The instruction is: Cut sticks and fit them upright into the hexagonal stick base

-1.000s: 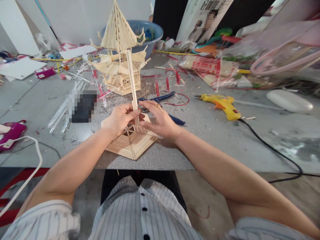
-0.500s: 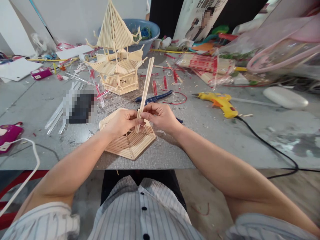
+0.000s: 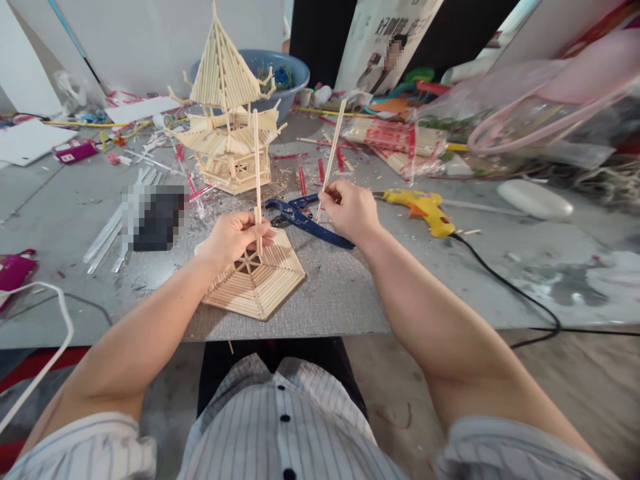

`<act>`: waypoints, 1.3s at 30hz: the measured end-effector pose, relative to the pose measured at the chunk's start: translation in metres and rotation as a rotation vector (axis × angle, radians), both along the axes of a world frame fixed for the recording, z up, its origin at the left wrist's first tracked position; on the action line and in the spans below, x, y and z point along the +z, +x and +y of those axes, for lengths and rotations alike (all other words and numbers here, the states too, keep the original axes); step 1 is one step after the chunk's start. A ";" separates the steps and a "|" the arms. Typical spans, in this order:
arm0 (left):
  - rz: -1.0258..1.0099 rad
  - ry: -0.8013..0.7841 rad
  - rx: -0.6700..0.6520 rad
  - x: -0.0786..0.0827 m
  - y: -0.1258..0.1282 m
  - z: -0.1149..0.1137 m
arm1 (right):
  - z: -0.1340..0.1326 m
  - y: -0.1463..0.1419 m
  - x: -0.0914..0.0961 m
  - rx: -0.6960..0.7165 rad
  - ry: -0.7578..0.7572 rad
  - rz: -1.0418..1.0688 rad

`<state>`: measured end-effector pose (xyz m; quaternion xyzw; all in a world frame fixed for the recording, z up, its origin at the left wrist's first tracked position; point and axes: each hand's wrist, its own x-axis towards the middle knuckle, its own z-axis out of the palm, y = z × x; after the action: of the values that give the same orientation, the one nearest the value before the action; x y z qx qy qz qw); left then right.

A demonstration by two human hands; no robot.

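Note:
Pinched in my left hand [image 3: 236, 235] is a thin wooden stick [image 3: 257, 167], held upright with a shorter piece against its lower part. It stands over a flat hexagonal stick panel [image 3: 280, 270] with a spoked opening in its middle. My right hand [image 3: 353, 208] grips another wooden stick [image 3: 333, 147] near its lower end, tilted and apart from the panel. Blue-handled pliers [image 3: 315, 228] lie on the table just left of and below my right hand. Behind the panel stands a tiered stick pagoda [image 3: 227, 127] with a pointed roof.
A yellow glue gun [image 3: 423, 210] with a black cord lies to the right, near a white rounded object [image 3: 535, 199]. Clear glue sticks [image 3: 107, 233] lie at the left. Packaged sticks [image 3: 395, 137] and a blue basin [image 3: 295, 77] are at the back of the grey table [image 3: 345, 300].
My right hand has moved right, away from my left, with one stick in it. The sticks that were together are now apart. More of the pliers and the panel's middle shows.

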<state>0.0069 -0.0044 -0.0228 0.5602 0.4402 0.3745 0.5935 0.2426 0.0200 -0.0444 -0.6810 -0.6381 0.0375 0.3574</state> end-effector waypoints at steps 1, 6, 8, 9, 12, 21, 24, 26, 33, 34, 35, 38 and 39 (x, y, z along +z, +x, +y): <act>-0.001 0.001 -0.002 0.000 0.000 0.000 | 0.001 -0.001 -0.002 -0.004 -0.016 -0.022; 0.007 0.014 0.003 -0.002 -0.002 0.002 | 0.003 -0.008 -0.012 0.057 -0.130 -0.147; 0.003 0.010 0.003 -0.003 -0.003 0.002 | 0.002 -0.009 -0.013 0.095 -0.159 -0.180; -0.004 0.005 0.002 -0.003 -0.003 0.003 | 0.002 -0.010 -0.013 0.085 -0.149 -0.170; -0.030 -0.006 -0.007 -0.003 -0.003 0.003 | -0.002 -0.011 -0.008 -0.003 -0.073 -0.038; -0.058 -0.055 0.001 0.000 -0.003 0.002 | -0.018 -0.031 -0.009 0.149 0.337 0.521; -0.070 -0.063 0.002 0.001 -0.002 0.001 | -0.021 -0.034 -0.005 0.151 0.471 0.569; -0.074 -0.063 0.001 0.001 -0.002 0.001 | -0.020 -0.031 -0.004 0.128 0.517 0.559; -0.077 -0.071 -0.017 0.002 -0.002 0.000 | -0.003 -0.018 -0.015 0.068 0.114 0.080; -0.077 -0.080 -0.022 0.002 -0.002 0.000 | -0.002 -0.018 -0.016 0.096 0.059 -0.003; -0.075 -0.088 -0.026 0.002 -0.002 0.000 | -0.001 -0.019 -0.017 0.136 0.028 -0.078; -0.055 -0.099 -0.040 0.002 -0.002 0.001 | -0.003 -0.025 -0.017 0.310 0.018 -0.233; -0.050 -0.098 -0.045 0.002 -0.002 0.001 | -0.005 -0.027 -0.017 0.364 0.015 -0.270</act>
<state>0.0052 -0.0037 -0.0211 0.5307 0.4303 0.3532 0.6391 0.2154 0.0150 -0.0616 -0.5508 -0.7927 0.0054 0.2611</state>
